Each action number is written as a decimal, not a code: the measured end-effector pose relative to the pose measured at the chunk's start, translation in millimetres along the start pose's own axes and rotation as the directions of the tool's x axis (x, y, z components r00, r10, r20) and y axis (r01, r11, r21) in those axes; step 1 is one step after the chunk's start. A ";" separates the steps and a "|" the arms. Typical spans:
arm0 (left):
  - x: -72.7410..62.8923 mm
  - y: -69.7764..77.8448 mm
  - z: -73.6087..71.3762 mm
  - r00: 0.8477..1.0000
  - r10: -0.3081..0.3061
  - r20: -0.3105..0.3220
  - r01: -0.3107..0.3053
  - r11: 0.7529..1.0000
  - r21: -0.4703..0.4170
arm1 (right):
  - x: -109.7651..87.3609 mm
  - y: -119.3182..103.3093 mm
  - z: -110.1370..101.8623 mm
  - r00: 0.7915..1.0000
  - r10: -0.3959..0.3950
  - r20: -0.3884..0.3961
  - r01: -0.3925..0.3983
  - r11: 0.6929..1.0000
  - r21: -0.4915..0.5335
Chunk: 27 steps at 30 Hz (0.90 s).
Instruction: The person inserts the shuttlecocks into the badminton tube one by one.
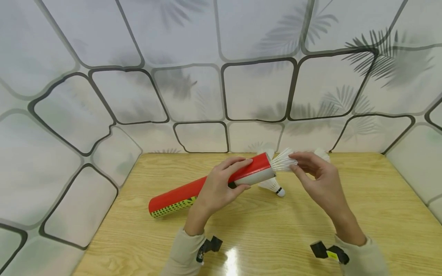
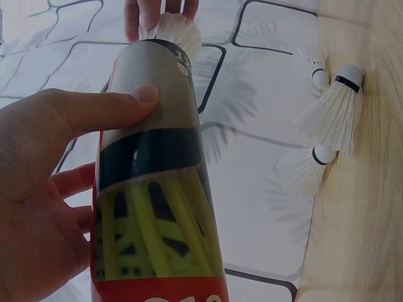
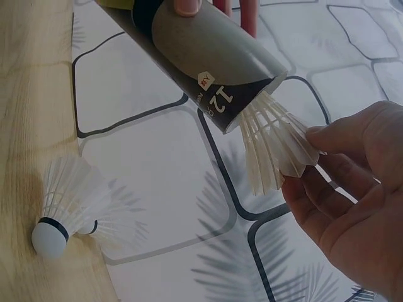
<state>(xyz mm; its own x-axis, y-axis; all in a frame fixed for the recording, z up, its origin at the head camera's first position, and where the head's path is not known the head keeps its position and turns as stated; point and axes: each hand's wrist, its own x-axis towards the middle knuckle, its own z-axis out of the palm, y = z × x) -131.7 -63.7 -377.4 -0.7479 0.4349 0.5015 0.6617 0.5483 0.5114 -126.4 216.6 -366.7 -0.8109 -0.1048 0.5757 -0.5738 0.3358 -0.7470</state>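
Observation:
My left hand (image 1: 219,184) grips a red, silver and yellow-green shuttlecock tube (image 1: 184,193) near its open end, holding it at a slant over the table. A white feather shuttlecock (image 3: 277,141) sticks out of that end, feathers outward, its base hidden inside the tube. With thumb and fingertips my right hand (image 1: 322,182) pinches the feather edge. Below the tube's mouth lies another shuttlecock (image 1: 272,187) on the table, its white base toward the front right. The left wrist view also shows this loose shuttlecock group, with one shuttlecock (image 2: 337,110) nearest the camera.
The wooden table (image 1: 293,241) reaches back to a pale wall covering (image 1: 257,92) with dark outlines and leaf prints. Another white shuttlecock (image 1: 322,154) shows partly behind my right hand, and white feathers (image 1: 267,151) appear behind the tube's mouth.

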 end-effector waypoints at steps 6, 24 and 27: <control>0.7 1.2 1.6 1.000 0.010 0.006 -0.010 1.000 0.006 | -0.3 0.0 4.6 0.999 -0.030 0.021 0.029 0.999 0.033; 0.7 6.5 4.7 1.000 0.012 0.027 -0.012 1.000 0.000 | -2.3 -1.5 12.7 0.996 -0.025 0.085 0.023 1.000 0.017; 0.7 6.5 4.7 1.000 0.014 0.026 -0.014 1.000 -0.001 | -2.3 -1.3 13.3 0.996 -0.024 0.091 0.021 0.999 0.026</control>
<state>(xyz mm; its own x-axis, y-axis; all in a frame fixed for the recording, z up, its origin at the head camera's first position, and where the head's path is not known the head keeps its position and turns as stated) -128.2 -56.5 -377.0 -0.7396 0.4612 0.4901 0.6722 0.5411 0.5053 -125.3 204.0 -371.5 -0.8041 -0.1974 0.5607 -0.5939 0.3088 -0.7429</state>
